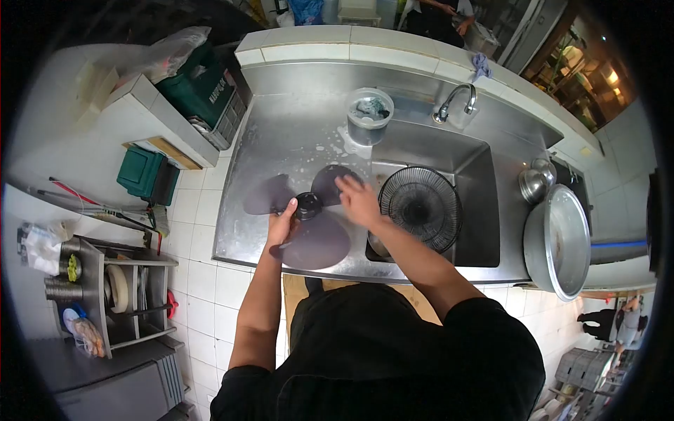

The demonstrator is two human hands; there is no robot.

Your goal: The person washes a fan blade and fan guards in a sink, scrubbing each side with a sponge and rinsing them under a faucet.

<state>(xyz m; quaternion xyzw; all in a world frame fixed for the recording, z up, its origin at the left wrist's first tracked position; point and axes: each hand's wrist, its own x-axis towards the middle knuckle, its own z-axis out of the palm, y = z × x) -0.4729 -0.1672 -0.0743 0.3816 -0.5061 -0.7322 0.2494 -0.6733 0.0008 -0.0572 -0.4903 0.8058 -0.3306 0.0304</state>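
A translucent purple-grey fan blade [316,242] with three wide vanes and a dark hub is held over the steel counter. My left hand [280,223] grips it at the hub, thumb on top; the fingers underneath are hidden. My right hand [359,201] is at the upper right vane, fingers stretched out and slightly apart, and no object shows in it. Whether the fingertips press on the vane is hard to tell. Right of my hands, a black wire fan guard [420,208] lies in the sink [479,203].
A bucket of sudsy water [368,126] stands behind the sink's left corner, near a curved faucet [455,102]. Water drops spot the steel counter [281,126]. A large metal basin [559,245] leans at the right end beside metal bowls [533,184]. Another person [439,19] stands beyond the tiled ledge.
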